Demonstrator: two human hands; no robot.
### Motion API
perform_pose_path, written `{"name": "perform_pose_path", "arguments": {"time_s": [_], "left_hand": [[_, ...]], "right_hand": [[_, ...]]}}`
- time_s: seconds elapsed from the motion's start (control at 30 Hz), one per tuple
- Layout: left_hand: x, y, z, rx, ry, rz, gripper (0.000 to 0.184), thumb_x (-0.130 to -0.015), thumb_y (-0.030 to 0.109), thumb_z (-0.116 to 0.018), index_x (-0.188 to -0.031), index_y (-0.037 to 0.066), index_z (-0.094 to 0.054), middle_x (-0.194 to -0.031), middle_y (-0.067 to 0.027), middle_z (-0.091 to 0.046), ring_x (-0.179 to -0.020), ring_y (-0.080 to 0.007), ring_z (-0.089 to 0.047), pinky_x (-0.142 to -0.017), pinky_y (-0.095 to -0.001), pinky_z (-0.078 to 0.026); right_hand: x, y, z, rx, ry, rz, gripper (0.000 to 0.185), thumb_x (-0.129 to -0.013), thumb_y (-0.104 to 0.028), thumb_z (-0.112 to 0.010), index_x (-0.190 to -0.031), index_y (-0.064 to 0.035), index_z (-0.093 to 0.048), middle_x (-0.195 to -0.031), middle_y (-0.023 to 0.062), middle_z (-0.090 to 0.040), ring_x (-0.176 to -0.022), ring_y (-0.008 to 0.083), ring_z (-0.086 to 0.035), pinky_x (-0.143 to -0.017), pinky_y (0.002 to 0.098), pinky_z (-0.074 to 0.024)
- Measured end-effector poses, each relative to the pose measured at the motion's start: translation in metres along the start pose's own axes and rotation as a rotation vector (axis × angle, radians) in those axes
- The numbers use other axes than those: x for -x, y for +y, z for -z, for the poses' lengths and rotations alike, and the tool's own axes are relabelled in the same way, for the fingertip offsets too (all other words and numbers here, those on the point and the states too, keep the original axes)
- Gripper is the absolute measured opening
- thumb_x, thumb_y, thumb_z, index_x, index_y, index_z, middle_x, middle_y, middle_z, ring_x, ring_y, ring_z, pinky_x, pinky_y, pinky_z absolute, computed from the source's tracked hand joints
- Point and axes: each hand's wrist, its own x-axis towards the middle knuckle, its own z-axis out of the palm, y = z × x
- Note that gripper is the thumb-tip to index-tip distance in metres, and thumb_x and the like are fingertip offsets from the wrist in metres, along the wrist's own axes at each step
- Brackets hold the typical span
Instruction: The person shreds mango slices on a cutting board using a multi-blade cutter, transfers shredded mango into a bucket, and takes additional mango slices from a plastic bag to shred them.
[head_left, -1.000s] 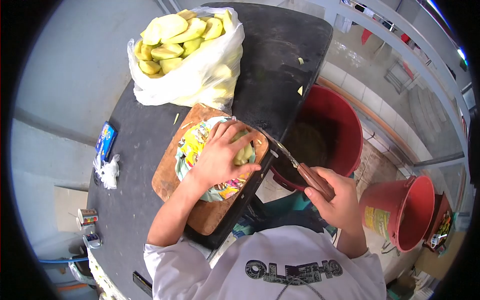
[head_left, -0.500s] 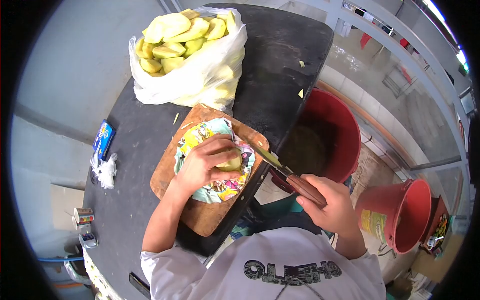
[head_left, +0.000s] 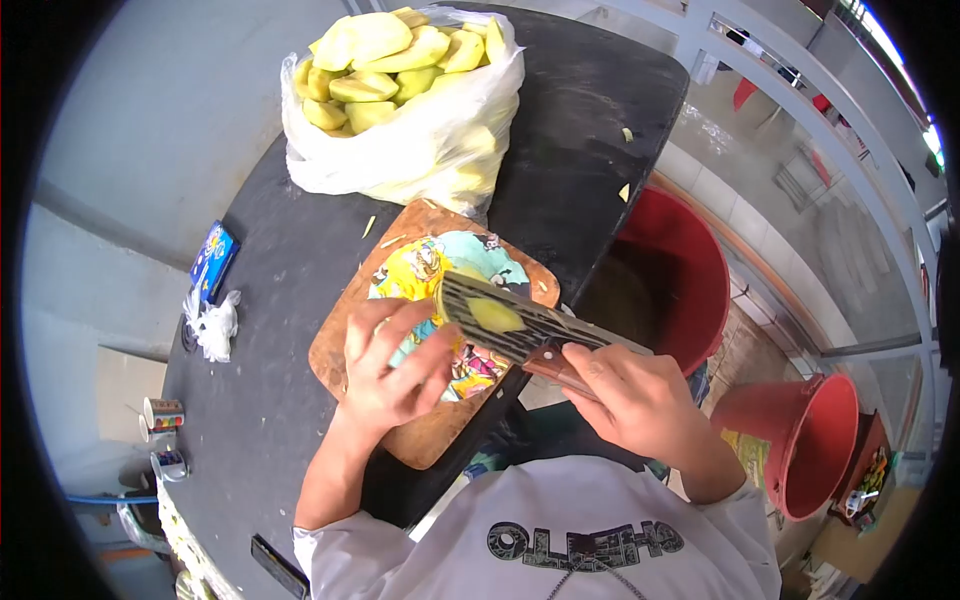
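My right hand (head_left: 640, 395) grips the wooden handle of a cleaver (head_left: 545, 335), its broad patterned blade tilted flat over the cloth. A pale green fruit slice (head_left: 495, 315) clings to the blade's face. Just left of the blade's end is my left hand (head_left: 395, 365), fingers loosely bent and apart, with no fruit visible in it; the blade hides what lies behind. Under both hands a colourful printed cloth (head_left: 405, 275) lies bunched on a wooden cutting board (head_left: 345, 345).
Beyond the board stands a white plastic bag (head_left: 400, 165) full of peeled fruit pieces (head_left: 400, 85) on the black table (head_left: 560, 90). A red bucket (head_left: 705, 260) is beside the table's right edge; another red bucket (head_left: 755, 425) stands farther right. A blue packet (head_left: 215, 262) lies left.
The cleaver has swung left and turned its flat face upward, now over the cloth. My left hand has shifted down and its fingers have spread from the fruit. The view has shifted slightly.
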Motion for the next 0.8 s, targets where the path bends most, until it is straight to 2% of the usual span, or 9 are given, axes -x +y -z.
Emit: {"name": "perform_pose_path", "arguments": {"time_s": [0.03,0.1,0.2,0.23,0.4,0.53,0.6,0.63,0.8], "left_hand": [[-0.009,0.003,0.008,-0.006,0.001,0.006,0.039,-0.067,0.005,-0.075,-0.106,0.004,-0.070,-0.112,-0.0143,-0.065,-0.100,-0.0348,-0.061,-0.087,-0.0465,-0.049],[-0.024,0.006,0.018,0.099,-0.248,-0.054,0.043,-0.067,0.003,-0.073,-0.110,0.004,-0.071,-0.120,-0.0121,-0.067,-0.105,-0.0340,-0.063,-0.090,-0.0465,-0.051],[-0.014,0.002,0.007,0.232,-0.259,-0.052,0.041,-0.068,0.000,-0.071,-0.109,0.004,-0.072,-0.118,-0.0101,-0.069,-0.106,-0.0312,-0.066,-0.090,-0.0441,-0.052],[-0.014,0.004,0.007,0.233,-0.241,-0.053,0.039,-0.068,-0.002,-0.069,-0.107,0.004,-0.073,-0.110,-0.0096,-0.072,-0.102,-0.0290,-0.067,-0.086,-0.0422,-0.054],[-0.004,0.001,0.007,0.215,-0.179,-0.070,0.040,-0.065,0.003,-0.071,-0.105,0.004,-0.074,-0.110,-0.0061,-0.072,-0.105,-0.0266,-0.066,-0.083,-0.0384,-0.055],[-0.004,-0.007,0.002,0.267,-0.069,0.065,0.040,-0.064,-0.008,-0.069,-0.102,0.003,-0.073,-0.104,-0.0109,-0.073,-0.095,-0.0309,-0.068,-0.079,-0.0386,-0.057],[-0.015,-0.012,0.001,0.196,-0.001,0.108,0.027,-0.070,-0.013,-0.070,-0.094,0.000,-0.073,-0.097,-0.0120,-0.074,-0.089,-0.0309,-0.069,-0.078,-0.0371,-0.057],[-0.020,-0.015,0.000,0.183,-0.001,0.109,0.023,-0.074,-0.013,-0.071,-0.093,-0.001,-0.072,-0.097,-0.0129,-0.073,-0.091,-0.0311,-0.070,-0.080,-0.0371,-0.058],[-0.009,-0.015,-0.028,0.191,0.008,0.190,0.023,-0.075,-0.011,-0.074,-0.096,-0.002,-0.072,-0.102,-0.0145,-0.071,-0.099,-0.0321,-0.070,-0.084,-0.0384,-0.058]], "right_hand": [[-0.003,-0.001,0.000,0.022,-0.018,0.040,0.052,-0.071,-0.006,-0.081,-0.119,0.0027,-0.065,-0.080,0.0086,-0.061,-0.063,0.0233,-0.062,-0.053,0.0341,-0.0507],[-0.008,-0.002,-0.003,0.033,-0.036,0.108,0.049,-0.075,-0.010,-0.079,-0.120,0.0012,-0.064,-0.080,0.0070,-0.058,-0.063,0.0209,-0.062,-0.053,0.0335,-0.0511],[-0.011,-0.004,-0.001,0.044,-0.052,0.162,0.043,-0.080,-0.012,-0.073,-0.122,-0.0018,-0.065,-0.082,0.0054,-0.057,-0.063,0.0181,-0.062,-0.054,0.0328,-0.0519],[-0.012,-0.004,0.000,0.053,-0.067,0.154,0.043,-0.081,-0.012,-0.071,-0.122,-0.0026,-0.065,-0.083,0.0057,-0.057,-0.065,0.0184,-0.063,-0.055,0.0329,-0.0522],[-0.009,-0.001,0.001,0.122,-0.051,0.124,0.043,-0.081,-0.012,-0.069,-0.123,-0.0047,-0.066,-0.085,0.0061,-0.057,-0.067,0.0191,-0.063,-0.057,0.0332,-0.0525],[-0.005,0.009,0.004,0.257,0.068,0.053,0.045,-0.078,-0.011,-0.072,-0.123,-0.0051,-0.068,-0.084,0.0055,-0.056,-0.066,0.0190,-0.061,-0.055,0.0335,-0.0515],[-0.002,0.016,0.005,0.260,0.126,0.010,0.049,-0.075,-0.010,-0.076,-0.123,-0.0044,-0.067,-0.085,0.0056,-0.058,-0.067,0.0204,-0.062,-0.055,0.0342,-0.0515],[-0.002,0.017,0.006,0.259,0.125,0.011,0.049,-0.075,-0.010,-0.076,-0.123,-0.0044,-0.067,-0.085,0.0056,-0.058,-0.067,0.0204,-0.062,-0.055,0.0342,-0.0515],[0.000,0.022,0.003,0.039,0.169,-0.096,0.045,-0.079,-0.010,-0.079,-0.121,-0.0014,-0.065,-0.082,0.0103,-0.062,-0.067,0.0269,-0.065,-0.056,0.0365,-0.0524]]}}
